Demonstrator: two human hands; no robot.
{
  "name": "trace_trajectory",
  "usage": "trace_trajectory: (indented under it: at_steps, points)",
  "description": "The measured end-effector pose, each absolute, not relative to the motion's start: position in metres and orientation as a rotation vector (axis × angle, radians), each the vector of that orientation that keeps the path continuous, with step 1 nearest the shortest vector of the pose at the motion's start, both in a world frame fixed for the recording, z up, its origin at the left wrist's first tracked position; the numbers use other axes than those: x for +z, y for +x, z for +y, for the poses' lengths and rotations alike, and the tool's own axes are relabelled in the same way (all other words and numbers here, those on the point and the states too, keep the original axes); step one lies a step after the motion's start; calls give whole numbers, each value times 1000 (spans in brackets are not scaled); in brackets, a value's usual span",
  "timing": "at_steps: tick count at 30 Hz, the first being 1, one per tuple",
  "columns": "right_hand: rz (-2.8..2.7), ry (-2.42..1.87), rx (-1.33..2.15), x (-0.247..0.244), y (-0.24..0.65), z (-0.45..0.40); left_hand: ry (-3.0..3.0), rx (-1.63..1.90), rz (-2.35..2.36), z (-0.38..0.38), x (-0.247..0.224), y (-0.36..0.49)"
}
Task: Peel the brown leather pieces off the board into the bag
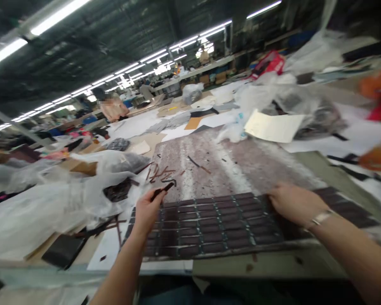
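Rows of dark brown strips (209, 226) lie side by side on a worn, mottled board (203, 165) at the table's front. My left hand (148, 208), at the strips' left end, pinches a small dark piece (162, 191) between thumb and fingers. My right hand (294, 205), with a metal band on its wrist, reaches over the right part of the rows. Its fingers are bent and blurred, and whether they grip a strip is hidden. Thin brown and black scraps (161, 171) are scattered on the board beyond my left hand.
Clear plastic bags (63, 212) pile up on the left, beside a flat black piece (63, 250). At the back right are a large filled plastic bag (305, 106) and a cream sheet (273, 126). A person (112, 106) is at the far left of the long table.
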State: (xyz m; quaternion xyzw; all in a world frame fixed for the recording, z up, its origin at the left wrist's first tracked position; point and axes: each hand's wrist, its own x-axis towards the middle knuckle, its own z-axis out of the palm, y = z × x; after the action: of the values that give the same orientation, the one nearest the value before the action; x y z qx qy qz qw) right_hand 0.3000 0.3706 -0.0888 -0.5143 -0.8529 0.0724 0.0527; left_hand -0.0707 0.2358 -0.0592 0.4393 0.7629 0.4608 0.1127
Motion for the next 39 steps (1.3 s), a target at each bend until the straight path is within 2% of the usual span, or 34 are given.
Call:
trace_trajectory:
  at_steps: [4, 6, 9, 11, 13, 16, 21, 26, 39]
  points:
    - [-2269, -1589, 328, -58, 295, 368, 1897, 1226, 1950, 253, -64, 18]
    - [-2064, -1475, 709, -51, 293, 365, 2160, 1188, 1773, 268, -68, 56]
    - [-1824, -1235, 1488, -52, 291, 360, 2372, 1158, 1626, 291, -75, 98]
    - [-1770, -1110, 1708, -57, 292, 362, 2446, 1163, 1577, 305, -80, 116]
    - [-1787, -1107, 1649, -63, 299, 370, 2489, 1156, 1573, 316, -87, 126]
    - [-1858, -1332, 1322, -70, 314, 388, 2485, 1080, 1699, 326, -97, 128]
    - [-2128, -1534, 881, -81, 324, 408, 2525, 753, 1797, 321, -113, 124]
    - [-2256, -1529, 841, -93, 312, 410, 2648, 566, 1732, 314, -116, 128]
    - [-2383, -1564, 727, -96, 301, 413, 2651, 548, 1746, 313, -116, 130]
